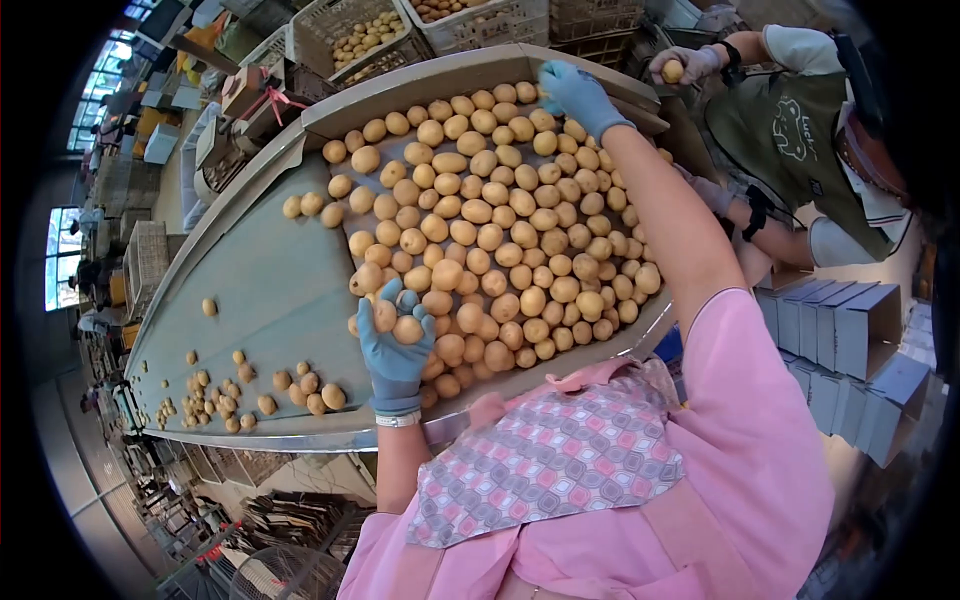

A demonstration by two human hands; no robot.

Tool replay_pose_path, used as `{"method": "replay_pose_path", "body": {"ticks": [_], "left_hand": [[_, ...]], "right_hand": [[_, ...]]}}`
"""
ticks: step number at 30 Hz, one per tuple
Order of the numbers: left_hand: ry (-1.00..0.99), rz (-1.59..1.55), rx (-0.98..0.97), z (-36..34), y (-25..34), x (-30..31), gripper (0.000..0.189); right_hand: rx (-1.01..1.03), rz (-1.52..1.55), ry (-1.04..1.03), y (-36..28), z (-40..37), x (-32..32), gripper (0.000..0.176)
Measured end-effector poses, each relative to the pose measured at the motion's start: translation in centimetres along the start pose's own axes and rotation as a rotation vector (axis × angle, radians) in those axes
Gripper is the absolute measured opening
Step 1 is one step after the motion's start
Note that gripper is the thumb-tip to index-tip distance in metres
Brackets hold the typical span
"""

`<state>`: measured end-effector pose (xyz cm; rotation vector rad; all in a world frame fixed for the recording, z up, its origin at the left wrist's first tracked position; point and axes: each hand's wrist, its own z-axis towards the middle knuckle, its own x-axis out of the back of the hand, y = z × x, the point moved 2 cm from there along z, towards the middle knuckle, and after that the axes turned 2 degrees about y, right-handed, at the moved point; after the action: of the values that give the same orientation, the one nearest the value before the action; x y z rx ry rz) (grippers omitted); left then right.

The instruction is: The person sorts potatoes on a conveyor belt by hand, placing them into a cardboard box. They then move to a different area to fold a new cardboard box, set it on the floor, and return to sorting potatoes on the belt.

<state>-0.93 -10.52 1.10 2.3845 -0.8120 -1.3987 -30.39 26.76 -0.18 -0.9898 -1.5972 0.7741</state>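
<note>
Cupping (left hand [395, 350]): blue-gloved, palm up, fingers curled around a few potatoes [407, 330], at the near-left edge of the crowded layer.
Reaching (right hand [580, 98]): blue-gloved, fingers down at the far edge of the same layer; cannot tell whether gripping anything.
Loose potatoes [496, 193]: packed closely between both hands and right of the left hand, beneath the right forearm; a few strays just beyond the left fingertips.
Belt [265, 250]: left of the left hand, mostly bare green surface, with small scattered groups farther off along the near side.
Done: judging by the view, only partly through; potatoes already in a crate [300, 42] beyond the hands and in another crate [490, 36] beside it.
Left: most of the crowded layer, plus scattered ones on the belt.
Co-worker's hand [700, 62]: gloved, right of the right hand, pinching one potato [672, 71].
Cartons [840, 325]: well right of the right hand, no writing legible.
Green apron [770, 130]: right of the right hand, printed with a rabbit drawing and apparently "Lucky", last letter unclear; small patch below too tiny to read.
</note>
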Motion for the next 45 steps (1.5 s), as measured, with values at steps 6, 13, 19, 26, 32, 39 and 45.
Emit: {"method": "replay_pose_path", "body": {"ticks": [6,13,19,26,32,39,45], "left_hand": [[-0.041,-0.097,0.020,-0.7,0.1,-0.7,0.058],[0.016,-0.094,0.072,-0.5,-0.2,-0.9,0.057],[-0.087,-0.160,0.144,-0.6,-0.1,-1.5,0.058],[-0.110,-0.128,0.265,-0.7,-0.6,-1.5,0.066],[-0.100,-0.045,0.229,-0.8,-0.6,-2.0,0.070],[-0.443,0.884,-0.242,-2.1,-1.1,-3.8,0.056],[-0.473,0.375,-0.150,-1.8,0.6,-1.9,0.056]], "right_hand": [[-0.280,-0.746,0.159,6.5,-1.5,-2.8,0.054],[0.028,0.171,0.289,12.9,-3.2,-0.8,0.050],[-0.033,1.326,-0.180,7.8,-13.8,-4.1,0.041],[0.271,0.743,-0.410,0.4,-20.9,-8.1,0.080],[0.286,0.834,-0.549,-1.9,-22.1,-10.3,0.078],[0.691,0.163,-0.525,-3.9,-23.9,-13.9,0.069],[0.541,0.264,-0.192,-1.8,-25.0,-14.9,0.057]]}}
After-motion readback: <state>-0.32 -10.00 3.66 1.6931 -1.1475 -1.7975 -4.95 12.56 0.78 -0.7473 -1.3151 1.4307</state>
